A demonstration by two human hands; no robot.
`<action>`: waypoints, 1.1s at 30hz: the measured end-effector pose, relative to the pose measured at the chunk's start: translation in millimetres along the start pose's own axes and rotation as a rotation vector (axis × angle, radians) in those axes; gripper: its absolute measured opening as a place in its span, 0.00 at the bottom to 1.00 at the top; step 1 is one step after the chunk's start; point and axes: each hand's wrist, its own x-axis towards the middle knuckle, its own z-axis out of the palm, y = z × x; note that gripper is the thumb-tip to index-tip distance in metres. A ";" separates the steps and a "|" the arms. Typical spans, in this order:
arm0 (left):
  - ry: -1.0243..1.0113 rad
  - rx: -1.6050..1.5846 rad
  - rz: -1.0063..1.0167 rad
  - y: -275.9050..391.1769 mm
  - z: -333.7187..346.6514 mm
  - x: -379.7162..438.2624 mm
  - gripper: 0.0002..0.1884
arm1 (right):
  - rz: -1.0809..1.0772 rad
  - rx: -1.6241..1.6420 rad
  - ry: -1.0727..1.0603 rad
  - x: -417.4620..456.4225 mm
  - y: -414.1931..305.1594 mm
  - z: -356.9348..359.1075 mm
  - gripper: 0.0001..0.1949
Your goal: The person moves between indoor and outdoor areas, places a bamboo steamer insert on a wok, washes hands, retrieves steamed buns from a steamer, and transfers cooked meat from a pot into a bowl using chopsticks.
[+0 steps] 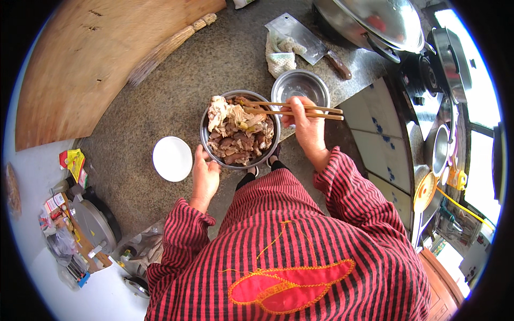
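My right hand [307, 124] grips a pair of wooden chopsticks [327, 113], whose tips reach into cooked meat pieces [237, 146] heaped in a steel bowl [204, 140]. Against the bowl's lower left rim rests my left hand [206, 172]; whether its fingers grip the rim I cannot tell. A white round dish [172, 159] lies on the stone counter to the left of that hand. Just right of the meat bowl sits a second steel bowl [300, 88], partly hidden by the chopsticks and my right hand.
Beyond the bowls lie a cleaver [299, 38] and a crumpled cloth [281, 60]. A large lidded wok [369, 24] stands at the upper right, near a gas stove [425, 80]. A straw brush [172, 48] lies along a wooden board [100, 60] at the upper left.
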 end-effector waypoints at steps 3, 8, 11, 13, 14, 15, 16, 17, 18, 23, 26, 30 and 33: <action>-0.184 -0.336 -0.329 6.2 -5.7 11.8 0.21 | -0.037 -0.039 -0.034 5.9 8.5 12.0 0.09; -0.170 -0.472 -0.387 4.0 3.5 15.1 0.15 | -0.045 -0.139 -0.079 7.0 9.9 19.0 0.10; -0.153 -0.490 -0.391 -0.9 9.7 15.1 0.14 | -0.022 -0.140 -0.073 8.1 4.7 23.7 0.11; -0.136 -0.488 -0.385 0.2 10.3 16.2 0.13 | -0.043 -0.188 -0.103 5.8 4.4 22.3 0.10; -0.130 -0.485 -0.379 1.3 9.8 15.7 0.13 | -0.051 -0.199 -0.109 0.9 6.6 22.1 0.10; -0.126 -0.483 -0.377 1.4 10.0 14.4 0.13 | -0.057 -0.158 -0.121 -5.3 6.0 23.8 0.11; -0.127 -0.477 -0.375 2.1 10.0 14.7 0.13 | -0.090 -0.159 -0.133 -8.7 9.9 23.4 0.11; -0.129 -0.472 -0.373 3.3 10.0 15.8 0.13 | -0.123 -0.160 -0.145 -11.8 13.6 22.3 0.11; -0.127 -0.467 -0.370 3.9 9.1 16.5 0.12 | -0.161 -0.252 -0.140 -16.1 10.2 23.7 0.10; -0.115 -0.478 -0.383 1.6 10.1 17.3 0.12 | -0.264 -0.351 -0.161 -27.5 3.7 25.9 0.08; -0.115 -0.490 -0.386 2.9 9.7 17.4 0.12 | -0.309 -0.405 -0.172 -31.7 3.1 26.6 0.07; -0.120 -0.488 -0.401 3.0 9.3 17.8 0.13 | -0.337 -0.474 -0.189 -41.2 1.9 27.7 0.05; -0.120 -0.499 -0.407 6.9 8.5 17.7 0.13 | -0.389 -0.494 -0.206 -44.0 -2.4 30.5 0.03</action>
